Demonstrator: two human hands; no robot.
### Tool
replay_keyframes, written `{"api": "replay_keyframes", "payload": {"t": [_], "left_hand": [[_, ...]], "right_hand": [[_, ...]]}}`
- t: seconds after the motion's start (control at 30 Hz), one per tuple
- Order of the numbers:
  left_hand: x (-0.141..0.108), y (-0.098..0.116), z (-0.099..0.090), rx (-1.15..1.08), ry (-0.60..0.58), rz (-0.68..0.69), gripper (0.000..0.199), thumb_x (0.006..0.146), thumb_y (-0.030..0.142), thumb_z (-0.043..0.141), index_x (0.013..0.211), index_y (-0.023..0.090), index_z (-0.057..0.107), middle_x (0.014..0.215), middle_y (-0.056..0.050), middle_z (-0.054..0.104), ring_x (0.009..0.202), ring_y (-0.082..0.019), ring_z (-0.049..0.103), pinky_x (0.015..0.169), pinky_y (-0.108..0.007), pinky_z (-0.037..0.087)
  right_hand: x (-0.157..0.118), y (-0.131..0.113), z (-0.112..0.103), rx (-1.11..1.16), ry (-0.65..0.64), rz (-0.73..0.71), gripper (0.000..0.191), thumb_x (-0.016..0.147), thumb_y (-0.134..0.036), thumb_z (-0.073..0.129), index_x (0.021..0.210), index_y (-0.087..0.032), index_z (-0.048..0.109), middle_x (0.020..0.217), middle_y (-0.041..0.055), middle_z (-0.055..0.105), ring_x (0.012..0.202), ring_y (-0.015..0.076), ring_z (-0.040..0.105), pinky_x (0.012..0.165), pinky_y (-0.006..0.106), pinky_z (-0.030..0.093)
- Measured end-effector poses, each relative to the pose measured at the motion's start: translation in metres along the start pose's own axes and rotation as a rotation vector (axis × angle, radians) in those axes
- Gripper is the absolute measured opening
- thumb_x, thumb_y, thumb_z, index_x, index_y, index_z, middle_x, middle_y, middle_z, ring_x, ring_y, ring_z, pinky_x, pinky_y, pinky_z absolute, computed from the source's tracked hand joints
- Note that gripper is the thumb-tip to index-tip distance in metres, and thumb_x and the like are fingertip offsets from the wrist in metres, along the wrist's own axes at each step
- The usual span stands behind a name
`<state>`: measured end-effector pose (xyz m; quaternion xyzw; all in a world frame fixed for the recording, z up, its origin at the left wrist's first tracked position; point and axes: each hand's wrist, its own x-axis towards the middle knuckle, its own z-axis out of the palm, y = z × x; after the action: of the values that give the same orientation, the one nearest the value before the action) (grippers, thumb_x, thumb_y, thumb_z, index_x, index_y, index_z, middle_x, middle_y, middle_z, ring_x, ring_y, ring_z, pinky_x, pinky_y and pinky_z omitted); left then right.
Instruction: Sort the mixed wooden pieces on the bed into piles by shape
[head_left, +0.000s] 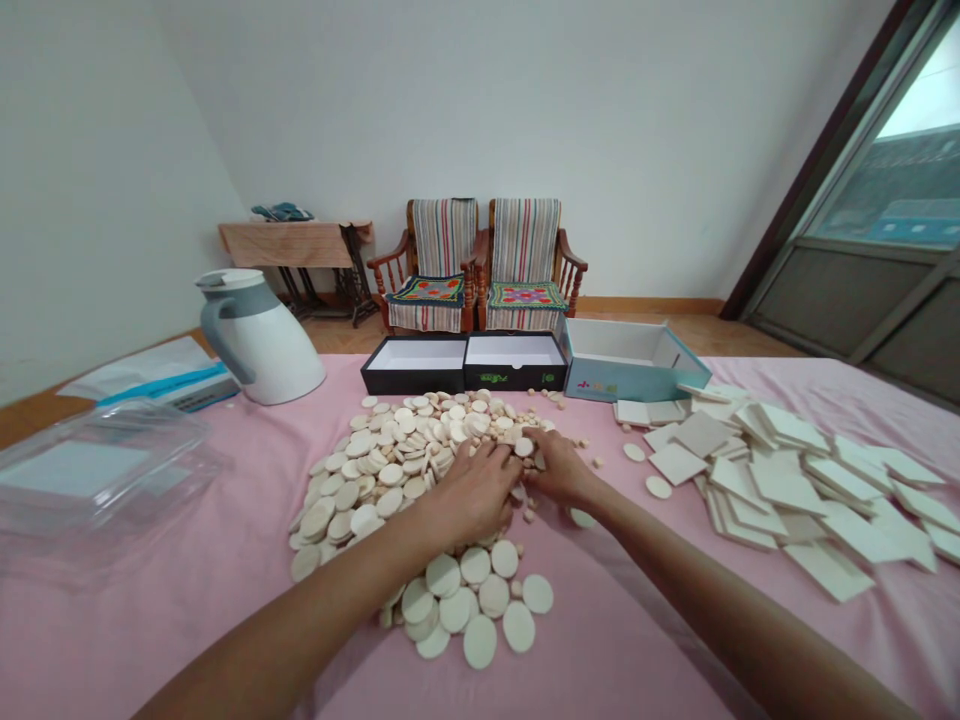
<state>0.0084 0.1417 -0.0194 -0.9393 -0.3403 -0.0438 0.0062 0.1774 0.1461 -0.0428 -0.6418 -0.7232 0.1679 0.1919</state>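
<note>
A large heap of cream round discs (382, 475) of mixed sizes covers the middle of the pink cloth (187, 600), with smaller pellets scattered along its far and right sides. My left hand (480, 490) rests on the heap, fingers down among the discs. Beside it, my right hand (559, 465) reaches in from the right, its fingertips close to my left hand and touching small pieces. Whether either hand holds a piece is hidden by the fingers. To the right lies a loose spread of cream square tiles (787, 490).
Behind the heap stand two open black box parts (415, 365) and a pale blue box (630, 375). A clear plastic container (97, 470) lies at the left, near papers (142, 370) and a white jug (259, 335). Two wooden armchairs (480, 265) stand beyond the cloth.
</note>
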Motion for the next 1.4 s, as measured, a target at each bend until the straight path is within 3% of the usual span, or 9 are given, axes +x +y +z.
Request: {"api": "replay_keyframes", "payload": {"t": [0.23,0.4,0.57,0.67,0.8,0.97,1.1,1.23,1.4], "left_hand": [[-0.010,-0.049,-0.007,0.040,0.014,-0.154,0.018,0.083,0.016,0.049,0.097,0.020,0.059,0.104,-0.009,0.062,0.103,-0.028,0.055,0.087,-0.044,0.043],[-0.023,-0.085,-0.010,0.067,0.026,-0.265,0.016,0.087,0.020,0.046,0.091,0.018,0.061,0.099,-0.011,0.065,0.101,-0.029,0.057,0.084,-0.044,0.044],[-0.034,-0.107,-0.010,0.061,0.064,-0.310,0.020,0.089,0.021,0.046,0.104,0.020,0.060,0.107,-0.009,0.065,0.107,-0.027,0.057,0.091,-0.043,0.043],[-0.041,-0.109,-0.013,0.070,0.122,-0.336,0.029,0.091,0.019,0.044,0.118,0.019,0.054,0.124,-0.011,0.059,0.117,-0.027,0.052,0.097,-0.044,0.040],[-0.052,-0.086,-0.020,0.012,0.260,-0.235,0.030,0.093,0.027,0.045,0.121,0.018,0.054,0.129,-0.013,0.055,0.122,-0.027,0.047,0.104,-0.046,0.034],[-0.061,-0.011,-0.022,-0.187,0.053,0.198,0.053,0.083,0.054,0.060,0.127,0.025,0.051,0.141,-0.010,0.046,0.132,-0.032,0.037,0.109,-0.052,0.025],[-0.058,0.037,-0.016,-0.218,-0.084,0.396,0.057,0.083,0.061,0.056,0.126,0.024,0.051,0.135,-0.012,0.050,0.129,-0.031,0.040,0.110,-0.051,0.024],[-0.047,0.053,-0.008,-0.129,-0.060,0.413,0.048,0.087,0.047,0.058,0.126,0.021,0.049,0.137,-0.012,0.047,0.132,-0.030,0.036,0.111,-0.049,0.025],[-0.030,0.056,-0.001,-0.099,-0.052,0.375,0.039,0.090,0.038,0.055,0.125,0.022,0.049,0.138,-0.012,0.047,0.128,-0.029,0.041,0.108,-0.049,0.030]], "right_hand": [[0.017,-0.028,0.023,0.193,-0.028,-0.117,0.051,0.063,-0.005,0.060,0.113,-0.019,0.059,0.112,0.0073,0.064,0.105,0.0226,0.056,0.089,0.033,0.043],[0.029,-0.053,0.023,0.224,-0.025,-0.118,0.050,0.067,-0.008,0.060,0.116,-0.015,0.059,0.117,0.0117,0.061,0.110,0.0240,0.054,0.093,0.037,0.043],[0.042,-0.075,0.018,0.405,-0.078,-0.258,0.054,0.074,-0.013,0.059,0.128,-0.017,0.054,0.130,0.0136,0.055,0.110,0.0222,0.057,0.093,0.037,0.046],[0.048,-0.060,0.002,0.422,-0.026,-0.238,0.045,0.078,-0.011,0.053,0.123,-0.018,0.058,0.131,0.0122,0.055,0.106,0.0196,0.060,0.090,0.034,0.048],[0.046,-0.010,-0.027,0.069,0.071,-0.016,0.045,0.078,-0.008,0.050,0.122,-0.012,0.059,0.122,0.0159,0.061,0.111,0.0247,0.057,0.093,0.038,0.044],[0.035,0.026,-0.029,-0.252,-0.095,0.116,0.064,0.072,-0.019,0.060,0.135,-0.015,0.047,0.126,0.0184,0.057,0.117,0.0347,0.048,0.092,0.047,0.040],[0.039,0.005,-0.002,-0.233,-0.056,0.017,0.047,0.073,-0.014,0.056,0.120,-0.008,0.057,0.114,0.0205,0.060,0.109,0.0292,0.053,0.092,0.039,0.039],[0.041,-0.030,0.018,-0.042,-0.044,-0.116,0.042,0.071,-0.007,0.054,0.112,-0.012,0.061,0.110,0.0146,0.063,0.104,0.0242,0.056,0.089,0.034,0.042],[0.018,-0.036,-0.002,0.221,0.017,-0.310,0.050,0.072,-0.005,0.053,0.119,-0.018,0.059,0.124,0.0110,0.058,0.106,0.0201,0.057,0.088,0.033,0.046]]}}
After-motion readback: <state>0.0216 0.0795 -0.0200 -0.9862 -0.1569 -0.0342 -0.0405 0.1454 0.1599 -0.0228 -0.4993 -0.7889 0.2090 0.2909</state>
